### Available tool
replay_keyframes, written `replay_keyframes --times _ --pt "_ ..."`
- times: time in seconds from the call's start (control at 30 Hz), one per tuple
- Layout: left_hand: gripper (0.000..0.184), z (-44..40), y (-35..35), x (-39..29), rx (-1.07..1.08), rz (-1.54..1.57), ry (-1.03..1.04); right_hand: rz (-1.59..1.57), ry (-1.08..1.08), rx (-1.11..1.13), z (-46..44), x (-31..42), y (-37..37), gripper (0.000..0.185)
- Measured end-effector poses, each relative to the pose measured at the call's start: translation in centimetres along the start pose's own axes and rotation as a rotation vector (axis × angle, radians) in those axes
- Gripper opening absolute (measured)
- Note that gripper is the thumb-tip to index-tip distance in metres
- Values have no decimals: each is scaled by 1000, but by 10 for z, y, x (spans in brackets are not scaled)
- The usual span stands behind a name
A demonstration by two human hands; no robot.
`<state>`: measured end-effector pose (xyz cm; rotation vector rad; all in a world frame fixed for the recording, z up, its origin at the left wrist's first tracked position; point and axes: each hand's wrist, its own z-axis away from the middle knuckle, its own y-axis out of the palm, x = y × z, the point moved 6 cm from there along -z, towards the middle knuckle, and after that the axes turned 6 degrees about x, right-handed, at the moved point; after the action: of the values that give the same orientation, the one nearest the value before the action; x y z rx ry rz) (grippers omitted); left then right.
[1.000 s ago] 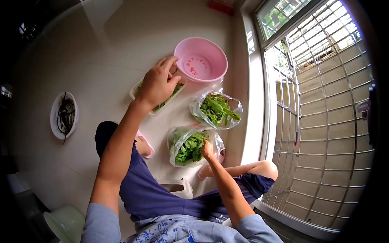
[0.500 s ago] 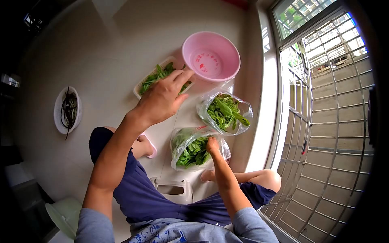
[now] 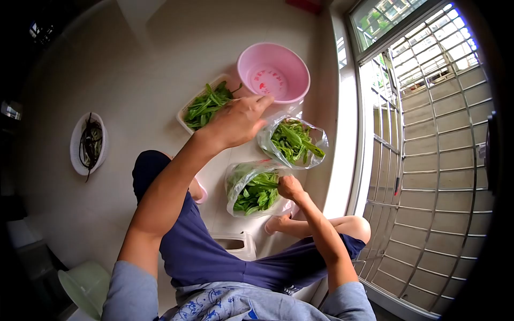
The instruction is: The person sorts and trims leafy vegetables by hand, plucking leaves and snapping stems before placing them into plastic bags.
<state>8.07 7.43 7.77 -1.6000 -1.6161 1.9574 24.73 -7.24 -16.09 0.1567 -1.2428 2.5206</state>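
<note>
Left hand [image 3: 238,120] has been shifted right since the earlier frames, from over the basket [image 3: 184,124] toward the upper bag [image 3: 265,141]; its fingers are held loosely stretched, thumb apart, slightly blurred. Right hand [image 3: 290,187] has been drawn outward to the lower bag [image 3: 232,187]'s right edge; greens [image 3: 254,197] are gripped by its curled fingers, with more piled inside, long-leaved and glossy. Both bags are made of clear, crinkled plastic. Basket is pale, rectangular; basin [image 3: 278,64] is round, smooth, pink, red-printed.
</note>
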Motion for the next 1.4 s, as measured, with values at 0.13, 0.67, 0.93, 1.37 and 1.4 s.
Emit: replay_keyframes --times 0.13,0.67,0.93,1.37,1.4 --pt "40 4 28 -7 210 -96 -9 -83 -181 -151 46 20 -74 16" --pt "29 3 104 -30 501 1003 -114 -1253 -520 -43 101 53 -157 20" --pt "27 -5 99 -20 356 1237 -299 -1608 -459 46 94 42 -149 24" --pt "18 0 96 -9 342 1301 -522 -1371 -376 -2 86 49 -147 14" --pt "18 1 95 -10 366 1327 -539 -1390 -373 17 87 48 -147 14"
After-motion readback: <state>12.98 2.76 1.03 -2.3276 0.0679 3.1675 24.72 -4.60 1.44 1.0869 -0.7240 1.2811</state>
